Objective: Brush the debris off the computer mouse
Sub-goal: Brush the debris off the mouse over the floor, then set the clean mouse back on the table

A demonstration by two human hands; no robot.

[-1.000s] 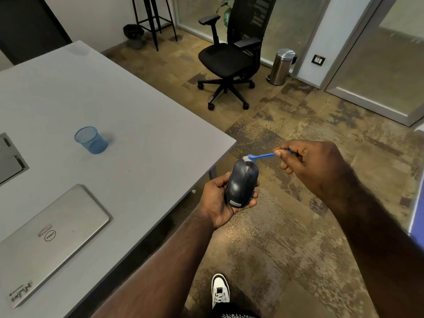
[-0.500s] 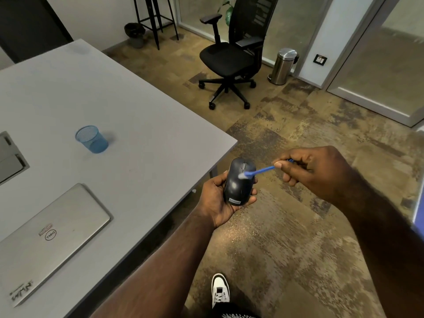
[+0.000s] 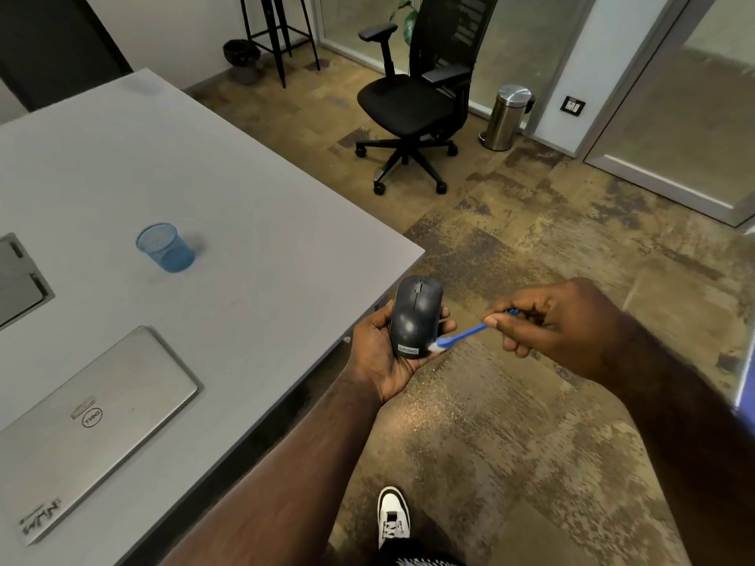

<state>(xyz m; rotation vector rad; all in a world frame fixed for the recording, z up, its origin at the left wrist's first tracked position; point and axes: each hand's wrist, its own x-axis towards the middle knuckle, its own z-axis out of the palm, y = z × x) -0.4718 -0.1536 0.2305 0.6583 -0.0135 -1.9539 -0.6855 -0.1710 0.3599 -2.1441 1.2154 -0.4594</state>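
A dark computer mouse (image 3: 414, 314) lies top up in the palm of my left hand (image 3: 378, 353), held over the floor just past the table's corner. My right hand (image 3: 549, 320) pinches the handle of a small blue brush (image 3: 465, 333) with white bristles. The bristles touch the mouse's near right edge, beside its label. My left fingers wrap the mouse's sides, hiding its underside.
A grey table (image 3: 245, 239) fills the left, carrying a blue mesh cup (image 3: 165, 247) and a closed silver laptop (image 3: 81, 426). A black office chair (image 3: 416, 96) and a steel bin (image 3: 506, 116) stand farther off on the patterned floor. My shoe (image 3: 393, 514) is below.
The brush has swept from the mouse's far tip, over its middle, down to the near right edge. My right hand dropped with it. The mouse stayed in my left palm.
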